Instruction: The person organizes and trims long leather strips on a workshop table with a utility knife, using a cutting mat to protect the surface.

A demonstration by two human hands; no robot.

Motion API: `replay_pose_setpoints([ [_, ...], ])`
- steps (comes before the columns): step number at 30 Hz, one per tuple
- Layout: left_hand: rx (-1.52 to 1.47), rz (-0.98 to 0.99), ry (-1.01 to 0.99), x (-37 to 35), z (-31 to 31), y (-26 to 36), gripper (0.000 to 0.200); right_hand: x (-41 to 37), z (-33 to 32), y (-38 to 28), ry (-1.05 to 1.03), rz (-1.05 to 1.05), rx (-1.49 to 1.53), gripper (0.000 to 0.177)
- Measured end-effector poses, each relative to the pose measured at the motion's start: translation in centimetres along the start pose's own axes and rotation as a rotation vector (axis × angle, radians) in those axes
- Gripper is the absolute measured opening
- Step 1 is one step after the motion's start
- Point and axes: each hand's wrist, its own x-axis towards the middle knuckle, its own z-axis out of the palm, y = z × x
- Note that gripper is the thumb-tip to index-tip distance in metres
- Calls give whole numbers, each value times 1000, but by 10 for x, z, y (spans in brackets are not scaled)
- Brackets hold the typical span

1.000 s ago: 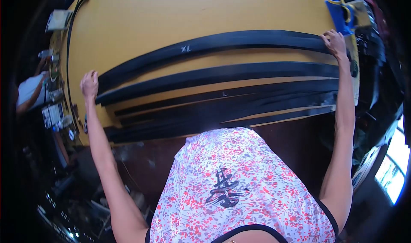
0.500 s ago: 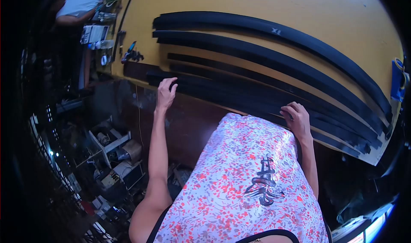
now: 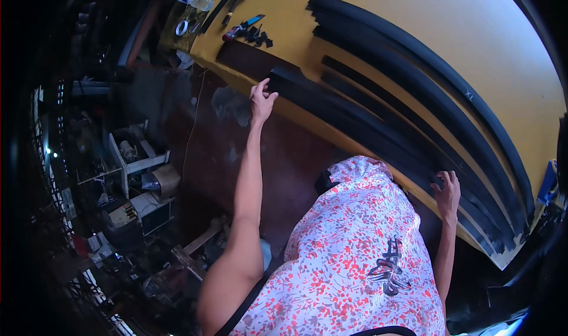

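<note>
1. Work surface: a yellow tabletop [image 3: 414, 22] carries several long black strips laid side by side. They run from the far left end toward the near right corner.

2. Main item: the nearest black strip [image 3: 355, 126] lies along the front edge of the tabletop. It is the widest and looks like several layers stacked. Its left end sits just past the person's left hand. Its right part passes under the right hand and continues to the near right corner.

3. Left hand [image 3: 261, 101]: the arm is stretched out at full reach. The fingers point up and are loosely parted, with the tips against the left end of the nearest black strip. Whether the fingers pinch the end or only touch it cannot be told.

4. Right hand [image 3: 448, 189]: the fingers are curled closed over the near edge of the same strip, holding it. The two hands are well apart along the strip.

5. Other strips: the outermost strip [image 3: 455, 82] bears a small white mark.

6. Surroundings: a blue-handled tool [image 3: 251, 22] and a tape roll [image 3: 182, 27] lie at the far left end of the tabletop. A blue object [image 3: 549, 182] sits at the right edge. Cluttered shelving [image 3: 139, 164] stands on the floor to the left. The person's floral shirt [image 3: 355, 247] fills the lower frame.
</note>
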Motion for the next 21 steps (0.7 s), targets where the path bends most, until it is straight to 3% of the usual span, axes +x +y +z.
replay_pose_setpoints([
  [3, -3, -17, -57, 8, -4, -3, 53, 9, 1, -25, 9, 29, -94, 37],
  [9, -74, 39, -116, 25, -2, -23, 50, 62, 44, -131, 148, -216, 62, 34],
  [11, -107, -21, -161, 27, -7, -17, 44, 77, 65, -155, 153, -297, 79, 35],
  [15, -223, -41, -210, 32, -12, -17, 38, 95, 94, -183, 182, -379, 67, 43],
  [17, -475, -234, -331, 28, -27, 3, 34, 98, 98, -190, 187, -390, 54, 44],
  [21, -530, -238, -463, 33, -51, 32, 25, 103, 101, -194, 202, -382, 50, 45],
])
